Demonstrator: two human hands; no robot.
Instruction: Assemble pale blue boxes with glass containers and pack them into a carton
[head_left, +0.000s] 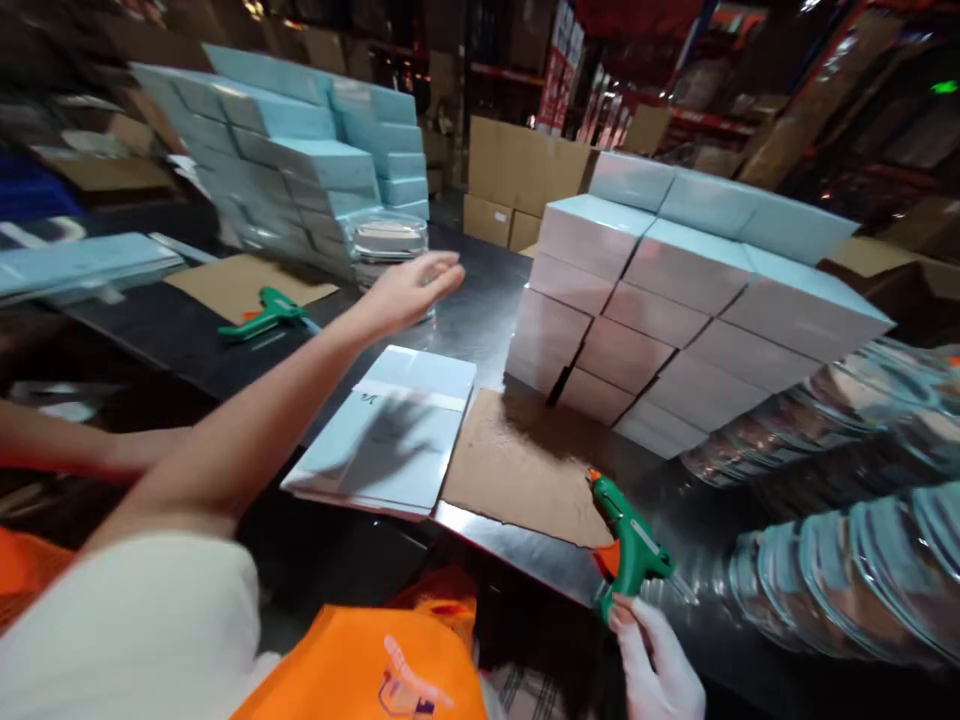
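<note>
1. Gun (pixel 637 550), nozzle (pixel 593 475) at the cardboard's (pixel 517 465) edge: likely light, stiff; best held by the handle (pixel 624 583)
2. Right hand (pixel 658 660): fingers pinch the handle's end
3. Left hand (pixel 412 292): fingers loosely spread near tubs (pixel 390 238)

a dark table (pixel 480 310) bears white boxes (pixel 637 330), a cardboard sheet (pixel 517 475), flat white sheets (pixel 427 450) and clear containers (pixel 847 565).

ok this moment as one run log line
left hand: raised, near clear round plastic containers | right hand: gripping green plastic glue gun by handle
</note>
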